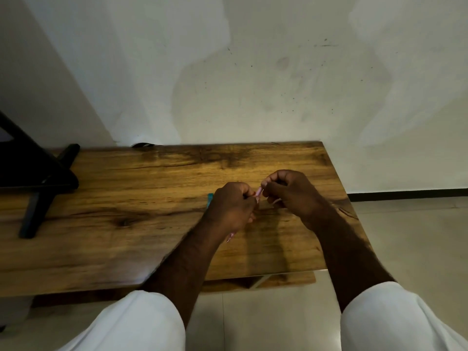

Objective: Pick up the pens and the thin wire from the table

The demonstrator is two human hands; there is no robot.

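Above the table (126, 198), the left hand (231, 207) and right hand (291, 193) both pinch a pink cord (258, 191), which runs from 7 to 1 o'clock between them.

Nothing here can be read: no lettering, label, brand, number or sign shows on the wooden table (152, 198), on the black stand (38, 173) at its far left, or on the pale wall (253, 72) behind
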